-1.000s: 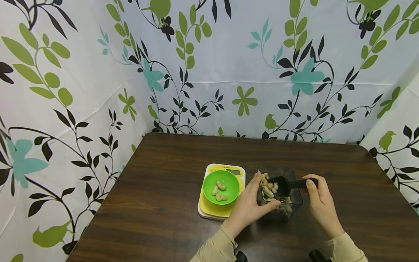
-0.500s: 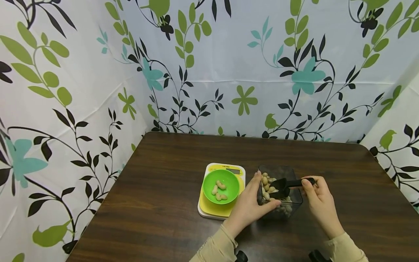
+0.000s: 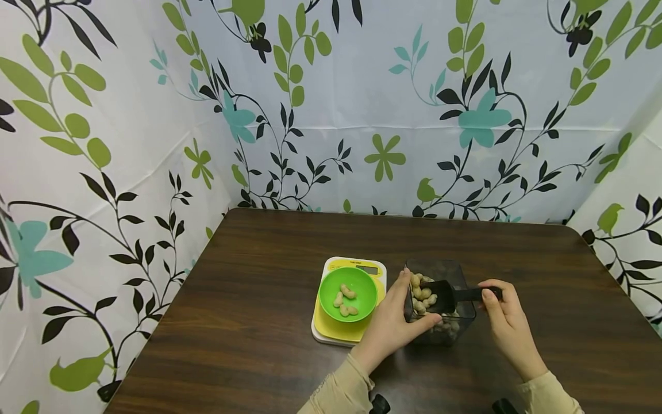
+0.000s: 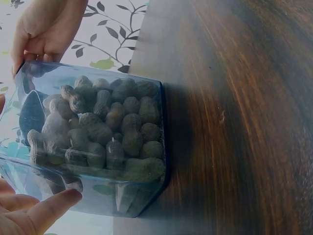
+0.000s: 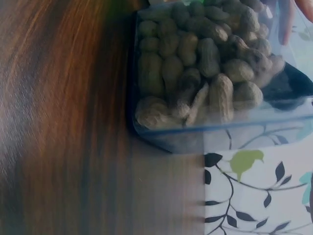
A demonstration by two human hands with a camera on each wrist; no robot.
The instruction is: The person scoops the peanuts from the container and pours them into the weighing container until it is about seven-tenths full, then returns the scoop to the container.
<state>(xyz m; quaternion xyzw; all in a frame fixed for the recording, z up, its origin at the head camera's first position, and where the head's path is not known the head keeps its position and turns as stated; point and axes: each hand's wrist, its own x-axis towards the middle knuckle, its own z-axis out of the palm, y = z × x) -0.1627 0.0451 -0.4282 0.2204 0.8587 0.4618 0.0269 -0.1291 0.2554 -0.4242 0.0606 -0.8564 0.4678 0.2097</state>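
Observation:
A clear plastic container [image 3: 465,322] of unshelled peanuts [image 3: 420,300] stands on the table. My left hand [image 3: 389,323] holds it at the left and near sides, with the thumb along the near rim. My right hand [image 3: 509,325] grips the handle of a black scoop [image 3: 442,294], whose blade lies among the peanuts inside the container. In the left wrist view the scoop's blade [image 4: 32,117] shows dark near the container's opening, above the heaped peanuts [image 4: 115,117]. The right wrist view shows the peanuts [image 5: 210,58] through the wall; the right hand's fingers are largely out of that view.
Left of the container, a yellow and white kitchen scale [image 3: 331,329] bears a green bowl [image 3: 366,292] with several peanuts in it. The left forearm passes close to the scale's right edge. Dark wooden table [image 3: 248,299] extends around them, backed by a patterned curtain [image 3: 320,126].
The scoop's blade tipped and shifted among the peanuts half a second ago, and now faces up more broadly. My left hand, the container and the bowl stay in place.

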